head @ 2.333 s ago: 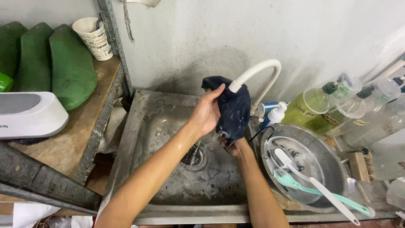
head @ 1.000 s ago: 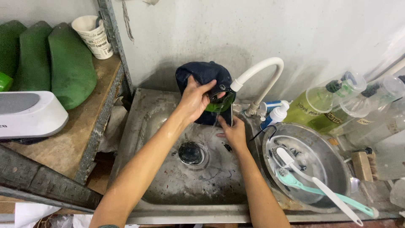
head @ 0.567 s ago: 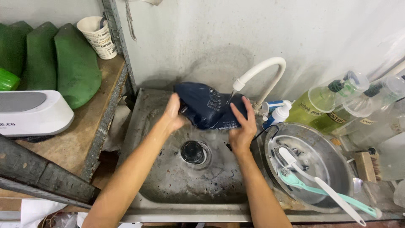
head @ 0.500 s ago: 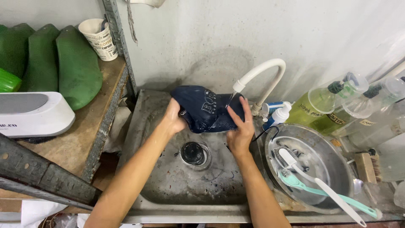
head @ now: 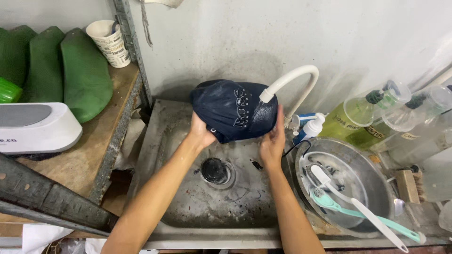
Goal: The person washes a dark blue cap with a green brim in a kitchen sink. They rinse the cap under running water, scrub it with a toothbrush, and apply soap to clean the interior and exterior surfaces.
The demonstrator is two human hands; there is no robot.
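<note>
Partly hidden fingers point(head: 278, 123) behind wet navy cap point(head: 233, 109)

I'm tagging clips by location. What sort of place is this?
Probably a rough utility or workshop wash area: a worn metal sink with a white hose tap, soap bottles beside it, and green moulded pieces on a wooden shelf.
</note>
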